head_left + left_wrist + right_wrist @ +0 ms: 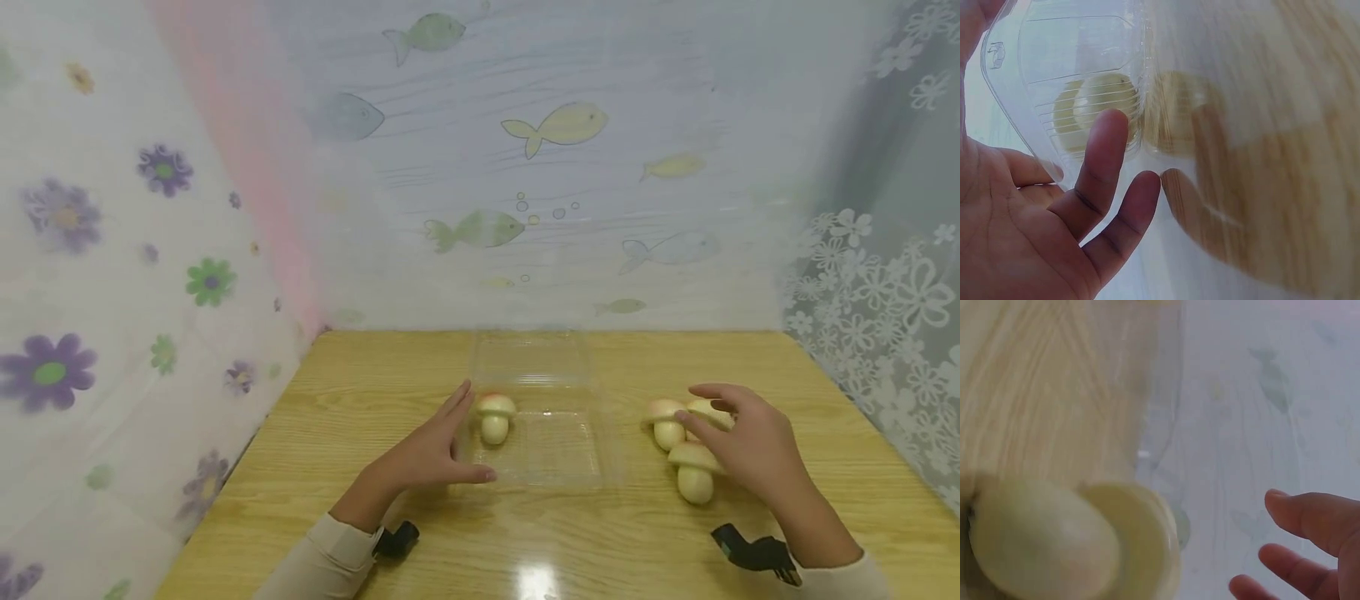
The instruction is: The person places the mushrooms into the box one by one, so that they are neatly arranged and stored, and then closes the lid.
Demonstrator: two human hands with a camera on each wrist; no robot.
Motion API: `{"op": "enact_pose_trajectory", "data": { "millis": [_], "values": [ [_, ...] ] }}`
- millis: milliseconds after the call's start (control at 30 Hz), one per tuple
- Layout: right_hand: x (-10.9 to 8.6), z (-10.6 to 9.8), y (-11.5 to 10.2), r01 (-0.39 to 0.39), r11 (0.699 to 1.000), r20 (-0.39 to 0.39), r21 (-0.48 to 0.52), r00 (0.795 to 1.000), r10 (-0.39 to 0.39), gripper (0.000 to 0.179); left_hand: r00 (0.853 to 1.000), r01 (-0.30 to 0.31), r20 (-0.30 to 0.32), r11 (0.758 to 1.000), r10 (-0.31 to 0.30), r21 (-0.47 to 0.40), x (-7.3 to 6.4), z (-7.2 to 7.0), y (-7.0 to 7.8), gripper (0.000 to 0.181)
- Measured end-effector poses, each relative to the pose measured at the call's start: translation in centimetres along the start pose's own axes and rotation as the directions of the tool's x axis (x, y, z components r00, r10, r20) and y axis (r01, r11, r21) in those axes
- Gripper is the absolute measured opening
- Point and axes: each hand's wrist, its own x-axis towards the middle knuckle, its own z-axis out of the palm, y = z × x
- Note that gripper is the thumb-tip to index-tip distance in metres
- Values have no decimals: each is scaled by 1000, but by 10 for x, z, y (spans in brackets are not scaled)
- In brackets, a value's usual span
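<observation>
A clear plastic clamshell box (558,482) lies with its lid up at the back. In its left part stands a toy mushroom (495,427) with a pale stem and a pinkish cap. My left hand (427,454) is at the box's left side, fingers extended and thumb spread along the front; the left wrist view shows the fingers (1107,147) close to the clear wall. To the right, my right hand (761,446) is over a cluster of similar mushrooms (696,483), thumb and fingers spread apart. In the right wrist view one mushroom (1047,540) lies beside the fingers (1300,509).
The wooden table (600,550) meets a fish-patterned curtain (555,250) at the back. Flowered sheets hang at the left (210,350) and right (892,317). Dark wrist straps (753,554) show at both sleeves.
</observation>
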Motion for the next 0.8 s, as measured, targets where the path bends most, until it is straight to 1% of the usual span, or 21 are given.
{"op": "enact_pose_trajectory", "data": {
  "millis": [67,167,333,400,500,667,800],
  "values": [
    [2,-7,9,-37,999,36,-4,999,37,60,1000,-1,-4,1000,1,-1,0,0,0,123],
    [4,-17,24,-93,996,95,-7,991,93,64,1000,2,-9,1000,-2,5,0,0,0,123],
    [3,-28,47,-159,987,141,14,978,156,69,1000,9,-10,1000,-9,11,-1,0,0,123],
    [1,-32,55,-164,986,146,22,976,160,68,1000,12,-7,1000,-12,10,-1,-1,1,122],
    [-1,-36,68,-160,986,179,42,972,150,66,1000,15,-4,1000,-15,9,-1,-1,3,122],
    [-3,-41,86,-173,981,260,92,955,144,62,1000,19,-2,1000,-19,0,-1,-1,3,122],
    [-5,-44,96,-187,977,301,99,942,150,62,1000,14,-3,1000,-14,5,0,0,1,123]
  ]
}}
